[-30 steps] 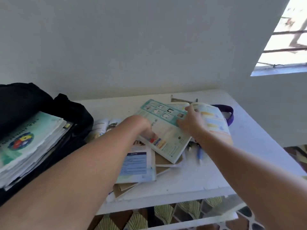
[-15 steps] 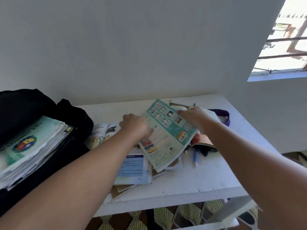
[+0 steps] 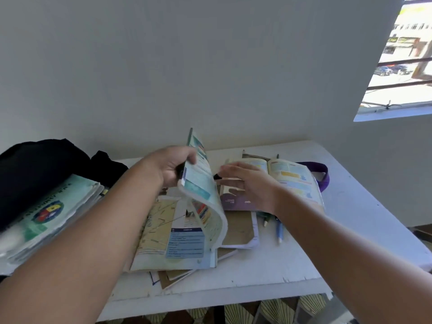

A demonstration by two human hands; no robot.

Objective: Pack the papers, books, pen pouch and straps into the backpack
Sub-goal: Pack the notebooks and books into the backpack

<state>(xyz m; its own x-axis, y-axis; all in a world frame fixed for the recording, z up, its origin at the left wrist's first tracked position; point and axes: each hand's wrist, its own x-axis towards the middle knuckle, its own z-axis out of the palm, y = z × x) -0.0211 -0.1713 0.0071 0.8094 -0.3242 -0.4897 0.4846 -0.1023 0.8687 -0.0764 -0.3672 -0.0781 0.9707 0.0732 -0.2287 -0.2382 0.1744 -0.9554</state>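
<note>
Gripping one teal booklet, the left hand lifts it; right hand spread flat.

There is one black backpack at the left of the frame, with one stack of papers poking out of it. Two hands show: the left hand and the right hand. One purple strap lies at the right. Two pens lie side by side. The piled books are too mixed up to count.
</note>
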